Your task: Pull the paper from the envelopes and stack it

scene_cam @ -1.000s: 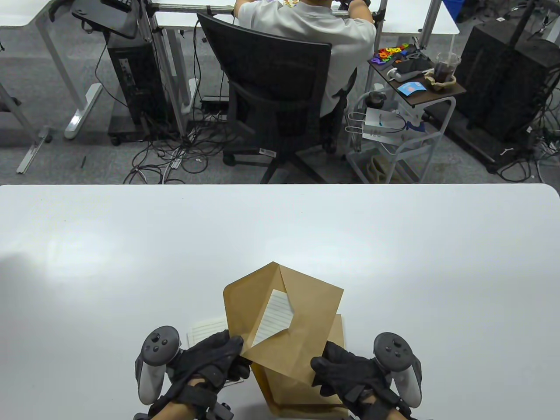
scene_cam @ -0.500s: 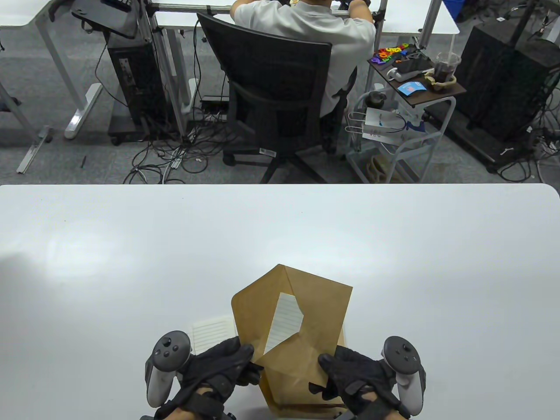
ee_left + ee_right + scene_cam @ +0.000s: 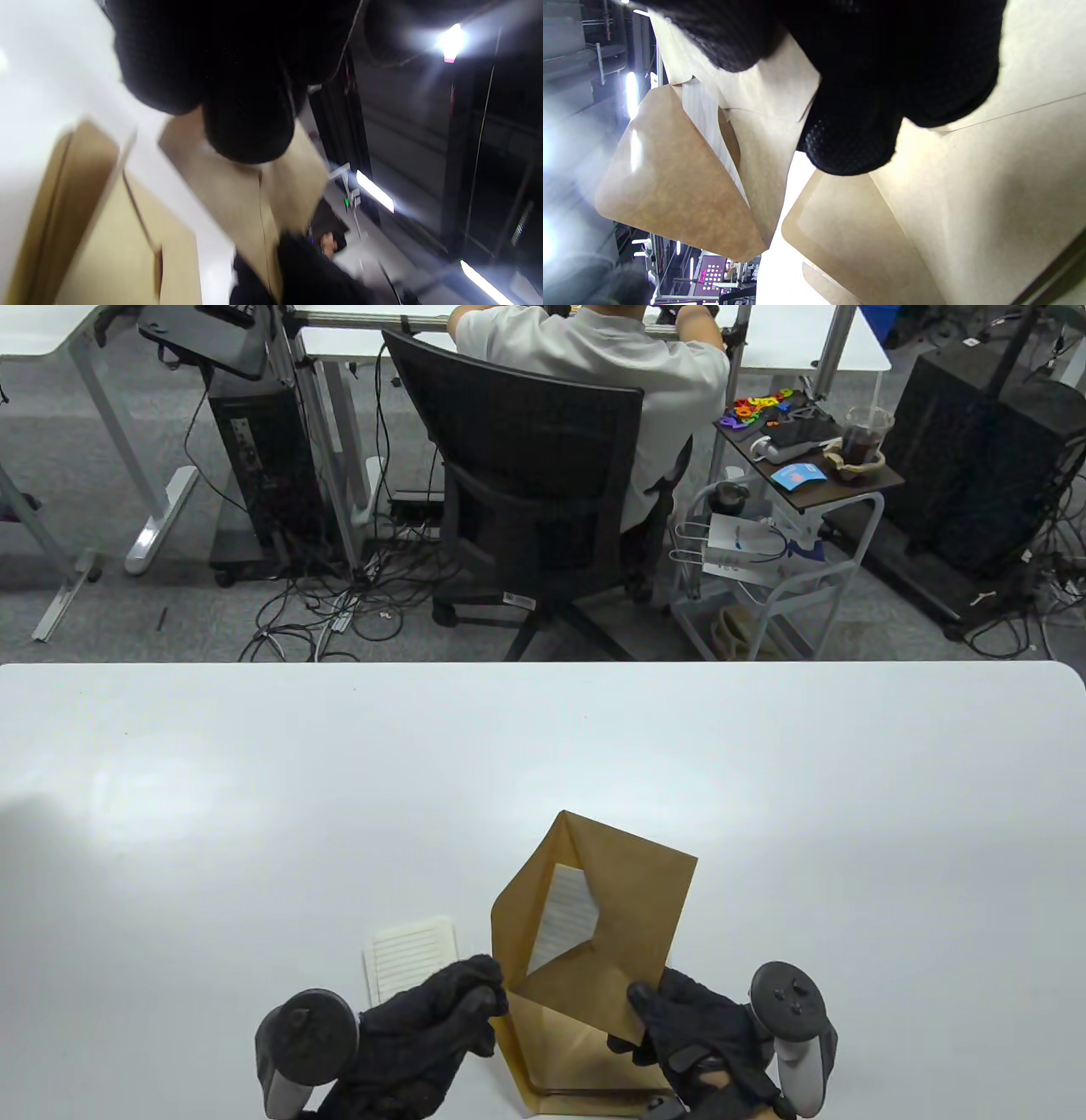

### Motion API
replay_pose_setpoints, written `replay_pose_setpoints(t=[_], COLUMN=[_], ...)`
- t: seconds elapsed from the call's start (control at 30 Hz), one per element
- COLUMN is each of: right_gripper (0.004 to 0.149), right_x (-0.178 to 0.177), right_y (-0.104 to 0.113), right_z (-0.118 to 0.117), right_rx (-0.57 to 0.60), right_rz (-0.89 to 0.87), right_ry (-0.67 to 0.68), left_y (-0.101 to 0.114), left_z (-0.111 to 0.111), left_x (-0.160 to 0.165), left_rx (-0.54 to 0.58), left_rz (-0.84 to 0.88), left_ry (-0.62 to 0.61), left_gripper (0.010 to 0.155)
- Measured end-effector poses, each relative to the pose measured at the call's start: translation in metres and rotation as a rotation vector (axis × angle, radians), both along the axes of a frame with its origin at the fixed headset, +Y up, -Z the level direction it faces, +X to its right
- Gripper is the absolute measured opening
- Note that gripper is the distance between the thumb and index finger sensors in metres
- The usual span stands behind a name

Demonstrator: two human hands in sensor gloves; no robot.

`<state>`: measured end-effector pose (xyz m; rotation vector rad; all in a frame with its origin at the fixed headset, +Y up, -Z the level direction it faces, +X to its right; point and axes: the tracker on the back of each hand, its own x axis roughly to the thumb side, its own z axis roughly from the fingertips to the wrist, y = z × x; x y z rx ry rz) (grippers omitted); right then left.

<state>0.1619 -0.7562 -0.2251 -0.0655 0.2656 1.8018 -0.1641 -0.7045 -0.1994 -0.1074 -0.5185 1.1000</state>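
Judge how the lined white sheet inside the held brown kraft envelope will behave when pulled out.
The lined white sheet looks thin, so probably floppy and light. It sits loosely inside the open brown kraft envelope, so it likely slides out easily. With the left hand and right hand gripping only the bottom corners, the envelope may flex.

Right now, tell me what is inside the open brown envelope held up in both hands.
Inside the open brown envelope a lined white sheet shows through the mouth. Its lower part is covered by the envelope's front, so whether more sheets lie behind it cannot be seen.

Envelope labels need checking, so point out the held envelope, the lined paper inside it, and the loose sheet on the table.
held envelope (image 3: 632, 891), table view, right body panel.
lined paper (image 3: 567, 918), table view, visible middle.
loose sheet (image 3: 409, 959), table view, centre.
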Motion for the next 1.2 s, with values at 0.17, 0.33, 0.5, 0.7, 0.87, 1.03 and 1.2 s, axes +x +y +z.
replay_pose_setpoints(t=[0.17,0.33,0.5,0.7,0.87,1.03,1.2], right_gripper=[0.045,0.044,0.044,0.044,0.044,0.044,0.044], right_x=[-0.006,-0.008,-0.009,-0.012,-0.012,-0.013,-0.013], right_y=[0.004,0.006,0.005,0.004,0.004,0.004,0.003], right_z=[0.004,0.005,0.004,0.004,0.003,0.003,0.003], right_rx=[0.059,0.107,0.121,0.134,0.125,0.126,0.126], right_rz=[0.005,-0.013,-0.034,-0.044,-0.050,-0.041,-0.028], right_ry=[0.037,0.058,0.089,0.125,0.124,0.134,0.140], left_y=[-0.020,-0.021,-0.022,-0.028,-0.033,-0.037,-0.044], left_z=[0.001,0.001,0.003,0.002,-0.003,-0.007,-0.010], left_x=[0.006,0.006,0.010,0.009,0.004,0.000,-0.003], left_rx=[-0.125,-0.134,-0.169,-0.283,-0.350,-0.380,-0.469], left_rz=[-0.067,-0.043,0.004,0.125,0.199,0.209,0.284], left_ry=[0.008,0.041,0.034,0.015,0.018,0.025,0.018], left_gripper=[0.076,0.081,0.085,0.087,0.085,0.084,0.083])
